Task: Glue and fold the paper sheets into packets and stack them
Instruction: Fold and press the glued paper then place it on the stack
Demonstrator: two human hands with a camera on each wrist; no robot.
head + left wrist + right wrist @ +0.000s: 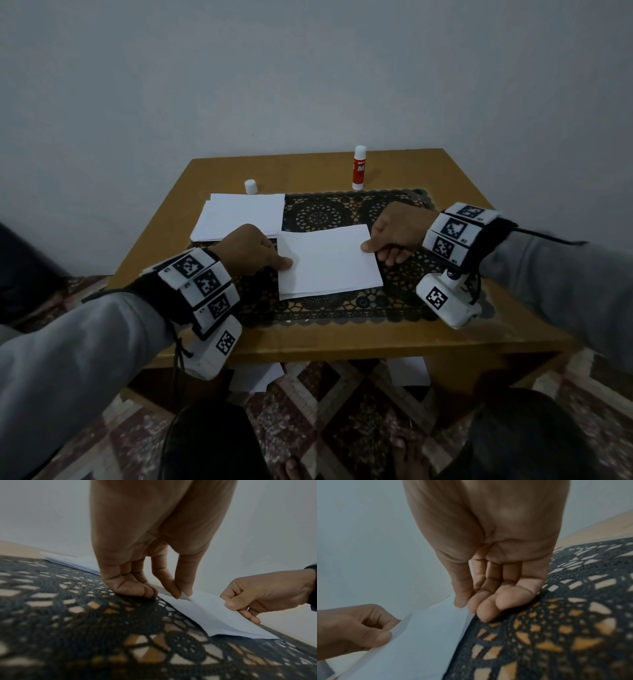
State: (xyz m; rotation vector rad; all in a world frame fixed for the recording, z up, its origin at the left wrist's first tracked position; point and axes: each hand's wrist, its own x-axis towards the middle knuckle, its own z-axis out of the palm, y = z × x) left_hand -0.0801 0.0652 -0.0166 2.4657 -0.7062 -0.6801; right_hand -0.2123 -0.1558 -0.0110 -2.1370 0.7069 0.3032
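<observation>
You've got the folded sheet pinched at both short ends, centre of the head view, lying on the black lace mat. Your left hand pinches the left edge between thumb and forefinger; the other fingers are curled with their tips on the mat in the left wrist view. Your right hand pinches the right edge, thumb on top and fingers under. Both grips close on paper, neither hand is free.

Risks, as I judge them:
- The two layers don't line up at the lower edge. A sliver of the under layer shows at the bottom of the sheet in the head view. Press now and the offset sets crooked if the glue is wet. I can't see any glue on the paper.
- The paper bows up between your hands in the wrist views. Pull the ends unevenly and you crease or skew it.
- The mat is open lace, so it's a bumpy backing for pressing a fold, and an edge could snag in the holes.
- The glue stick stands uncapped at upper centre, its cap well apart to the left. The stick may dry out, and a reach could tip it.

Orientation: the sheet's long axis runs left to right across the frame, tilted slightly, right end higher. Which long edge is the fold I can't tell for sure. The lower edge looks like the open one.

The stack of sheets sits upper left of the folded one, near your left hand, partly on the mat, on the wooden table.
</observation>
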